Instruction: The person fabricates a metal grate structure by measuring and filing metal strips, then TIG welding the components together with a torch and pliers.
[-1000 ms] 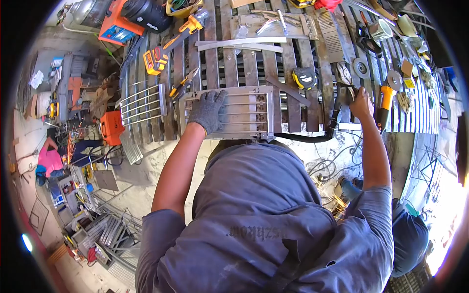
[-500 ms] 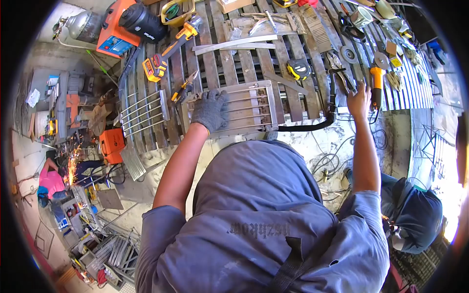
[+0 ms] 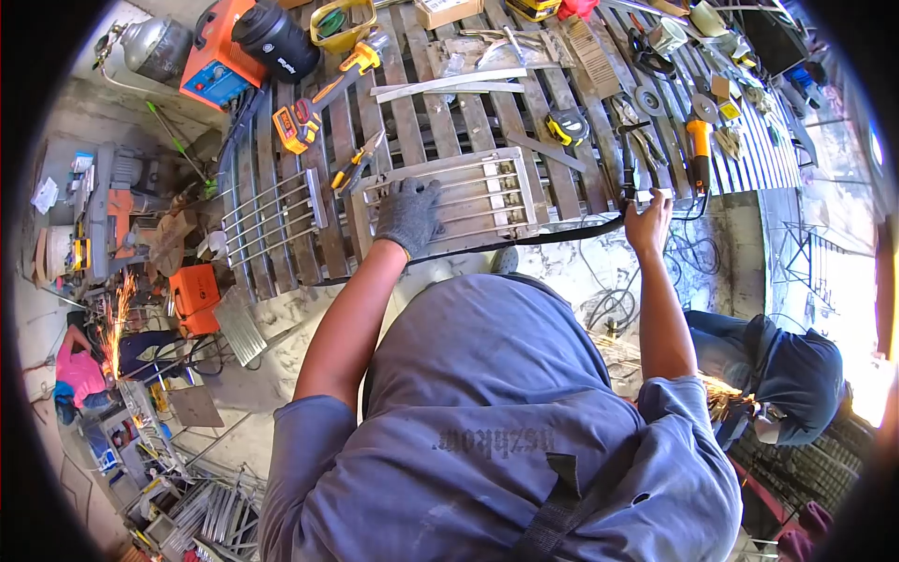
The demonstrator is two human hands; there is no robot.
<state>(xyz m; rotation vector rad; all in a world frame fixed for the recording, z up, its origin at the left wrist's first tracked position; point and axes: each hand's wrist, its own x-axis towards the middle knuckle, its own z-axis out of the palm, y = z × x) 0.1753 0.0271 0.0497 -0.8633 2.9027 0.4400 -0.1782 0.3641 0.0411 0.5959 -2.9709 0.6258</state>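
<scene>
My left hand (image 3: 409,217), in a grey knitted glove, rests on a rectangular metal grille (image 3: 473,178) with thin parallel rods. Its fingers curl over the rods near the left end. My bare right hand (image 3: 648,225) is closed at the bench's front edge, its fingertips around a small white piece (image 3: 644,196) whose kind I cannot make out. Just left of these fingers stands a black handle (image 3: 628,169) with a black cable (image 3: 571,236) along the bench edge. Pliers (image 3: 648,142) and a yellow angle grinder (image 3: 699,140) lie close by.
On the slatted metal bench (image 3: 412,122) are a tape measure (image 3: 567,127), yellow-black pliers (image 3: 359,164), a cordless grinder (image 3: 332,89) and a second rod grille (image 3: 272,220). Two people work amid sparks, one at left (image 3: 80,365), another at right (image 3: 796,379). Cables (image 3: 613,300) lie on the floor.
My right hand has drawn back from beside the pliers toward the bench edge, and a white piece now shows at its fingertips. My left hand stays on the grille. Sparks now show at right.
</scene>
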